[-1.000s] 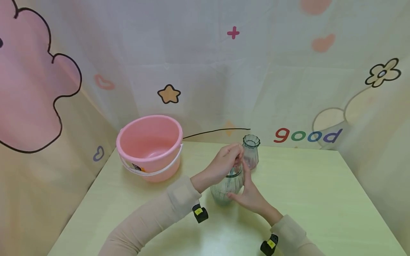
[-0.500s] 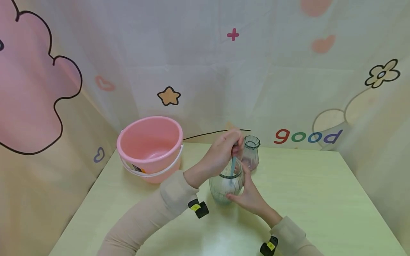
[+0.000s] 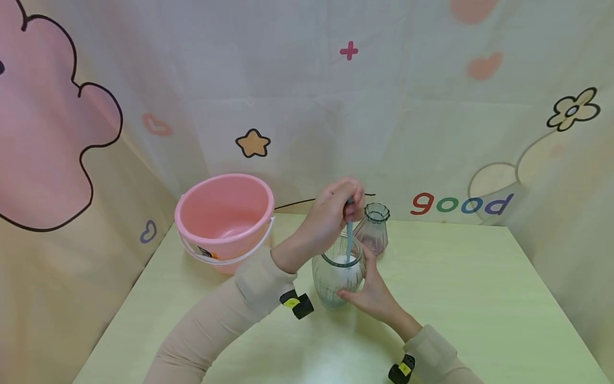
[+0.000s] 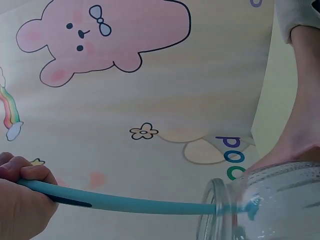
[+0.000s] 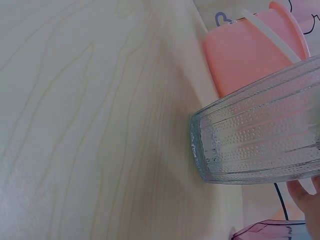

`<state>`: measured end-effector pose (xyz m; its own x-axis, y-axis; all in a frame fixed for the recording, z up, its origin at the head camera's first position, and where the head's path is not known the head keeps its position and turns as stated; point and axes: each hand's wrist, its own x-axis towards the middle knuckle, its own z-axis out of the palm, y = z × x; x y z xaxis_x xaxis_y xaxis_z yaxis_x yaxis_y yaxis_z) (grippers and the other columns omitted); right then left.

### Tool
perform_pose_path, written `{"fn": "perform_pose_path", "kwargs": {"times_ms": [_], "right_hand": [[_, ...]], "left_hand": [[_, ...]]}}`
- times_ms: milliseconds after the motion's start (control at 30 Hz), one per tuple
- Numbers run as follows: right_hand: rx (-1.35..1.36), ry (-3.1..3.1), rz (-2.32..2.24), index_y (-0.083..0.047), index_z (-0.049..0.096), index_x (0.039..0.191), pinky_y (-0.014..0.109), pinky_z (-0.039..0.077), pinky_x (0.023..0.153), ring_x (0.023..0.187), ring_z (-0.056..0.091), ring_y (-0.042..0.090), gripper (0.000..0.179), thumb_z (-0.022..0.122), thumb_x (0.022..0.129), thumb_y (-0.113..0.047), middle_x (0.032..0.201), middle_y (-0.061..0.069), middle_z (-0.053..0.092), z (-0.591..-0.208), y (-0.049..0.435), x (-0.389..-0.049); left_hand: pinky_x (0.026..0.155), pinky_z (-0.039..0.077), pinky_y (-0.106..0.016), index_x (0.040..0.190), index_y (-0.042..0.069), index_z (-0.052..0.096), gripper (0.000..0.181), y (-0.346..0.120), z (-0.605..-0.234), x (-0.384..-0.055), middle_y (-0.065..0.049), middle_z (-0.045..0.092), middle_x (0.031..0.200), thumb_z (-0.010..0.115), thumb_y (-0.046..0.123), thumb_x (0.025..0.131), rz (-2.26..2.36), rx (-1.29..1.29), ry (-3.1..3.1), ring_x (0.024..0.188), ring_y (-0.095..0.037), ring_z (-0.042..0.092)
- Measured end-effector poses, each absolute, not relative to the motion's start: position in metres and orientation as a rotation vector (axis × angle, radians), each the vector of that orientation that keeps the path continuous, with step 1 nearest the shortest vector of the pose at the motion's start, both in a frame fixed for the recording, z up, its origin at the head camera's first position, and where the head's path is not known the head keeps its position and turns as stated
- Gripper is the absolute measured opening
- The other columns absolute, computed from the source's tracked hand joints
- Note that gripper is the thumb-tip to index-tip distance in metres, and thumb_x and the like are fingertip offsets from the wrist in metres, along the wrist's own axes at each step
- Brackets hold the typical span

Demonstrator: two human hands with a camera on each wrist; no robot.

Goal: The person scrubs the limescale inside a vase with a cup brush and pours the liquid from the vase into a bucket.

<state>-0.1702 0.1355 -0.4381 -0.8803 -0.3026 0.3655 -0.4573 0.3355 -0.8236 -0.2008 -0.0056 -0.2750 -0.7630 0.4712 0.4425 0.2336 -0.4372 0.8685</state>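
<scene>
A clear, ribbed glass vase (image 3: 331, 280) stands on the table, its greenish rim facing up. My left hand (image 3: 338, 205), above the mouth, grips the teal handle of a bottle brush (image 4: 135, 202). That handle runs down into the vase, where the brush's white head shows blurred near the opening. My right hand (image 3: 371, 293) holds the vase by its right side, thumb in front and fingers behind. In the right wrist view the textured side of the vase fills the right part, with only a few fingertips showing beneath it.
A pink bucket (image 3: 224, 234) with a white handle stands at the back left. Close behind the vase is a second glass vase (image 3: 376, 232), green at its wavy rim and purple lower down. A printed curtain (image 3: 297, 133) hangs behind the pale table (image 3: 455, 293).
My left hand has risen, drawing the bottle brush upward, so more of its handle shows and the white head nears the mouth. My right hand stays on the vase.
</scene>
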Motion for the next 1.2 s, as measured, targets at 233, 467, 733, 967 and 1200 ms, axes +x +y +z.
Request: {"fn": "perform_pose_path", "kwargs": {"times_ms": [233, 467, 733, 967, 1200], "right_hand": [[0.703, -2.453, 1.572, -0.008, 0.009, 0.141, 0.065, 0.027, 0.098, 0.13, 0.028, 0.042, 0.103, 0.08, 0.067, -0.005, 0.144, 0.021, 0.023, -0.446, 0.138, -0.174], [0.694, -2.446, 1.55, -0.023, 0.007, 0.143, 0.061, 0.027, 0.1, 0.132, 0.029, 0.034, 0.106, 0.082, 0.068, -0.015, 0.147, 0.013, 0.024, -0.471, 0.146, -0.186], [0.658, -2.471, 1.5, -0.017, 0.007, 0.143, 0.056, 0.032, 0.098, 0.128, 0.034, 0.032, 0.107, 0.081, 0.067, -0.009, 0.143, 0.018, 0.031, -0.471, 0.144, -0.182], [0.684, -2.466, 1.439, -0.002, 0.009, 0.14, 0.047, 0.039, 0.086, 0.119, 0.039, 0.034, 0.101, 0.079, 0.067, -0.003, 0.138, 0.027, 0.032, -0.443, 0.137, -0.168], [0.656, -2.47, 1.441, -0.001, 0.01, 0.139, 0.058, 0.035, 0.093, 0.123, 0.038, 0.041, 0.1, 0.08, 0.066, -0.003, 0.137, 0.029, 0.034, -0.44, 0.135, -0.165]], "left_hand": [[0.058, 0.026, -0.026, 0.072, 0.005, 0.034, 0.026, -0.004, -0.285, -0.204, -0.001, 0.028, 0.064, 0.028, 0.01, 0.097, 2.351, 0.999, 1.559, 0.057, -0.013, 0.028], [0.059, 0.026, -0.028, 0.072, 0.005, 0.036, 0.026, 0.003, -0.303, -0.205, -0.001, 0.029, 0.064, 0.029, 0.012, 0.096, 2.266, 0.91, 1.693, 0.058, -0.013, 0.029], [0.058, 0.029, -0.026, 0.072, 0.005, 0.037, 0.027, 0.009, -0.337, -0.207, -0.001, 0.032, 0.066, 0.029, 0.013, 0.096, 2.122, 0.798, 1.839, 0.059, -0.014, 0.031], [0.058, 0.03, -0.026, 0.073, 0.006, 0.038, 0.027, 0.009, -0.347, -0.209, -0.001, 0.033, 0.066, 0.028, 0.014, 0.097, 2.086, 0.765, 1.87, 0.059, -0.014, 0.032], [0.058, 0.03, -0.025, 0.074, 0.006, 0.037, 0.026, 0.008, -0.347, -0.209, -0.002, 0.033, 0.066, 0.028, 0.014, 0.097, 2.107, 0.769, 1.853, 0.059, -0.014, 0.032]]}}
